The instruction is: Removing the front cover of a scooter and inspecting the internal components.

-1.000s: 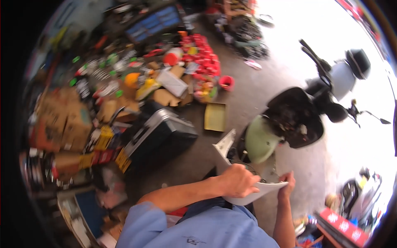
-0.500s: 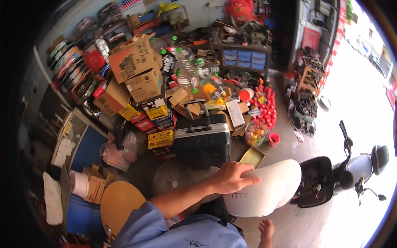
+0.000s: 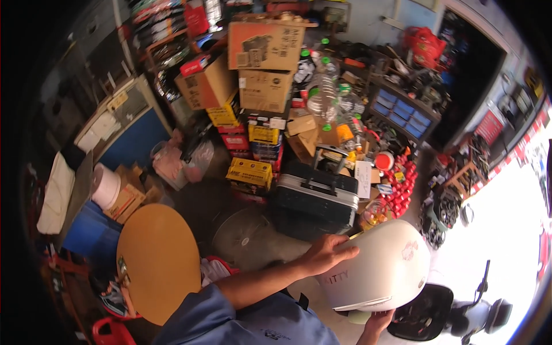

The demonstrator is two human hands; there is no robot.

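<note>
Cluttered workshop shelves and stacked cardboard boxes (image 3: 265, 45) crowd the far side of the concrete floor (image 3: 247, 241). Nearer, a white scooter body panel (image 3: 376, 267) is held up between both hands, likely so its bulk stays above the clutter. Left hand (image 3: 326, 253) lies spread across its upper left edge; right hand (image 3: 376, 323) props it from beneath, fingers mostly hidden, so how far they close I cannot tell. A black hard case (image 3: 315, 198) stands just beyond, a round orange tabletop (image 3: 158, 261) to the left, and a parked scooter (image 3: 460, 307) crowds the right.
</note>
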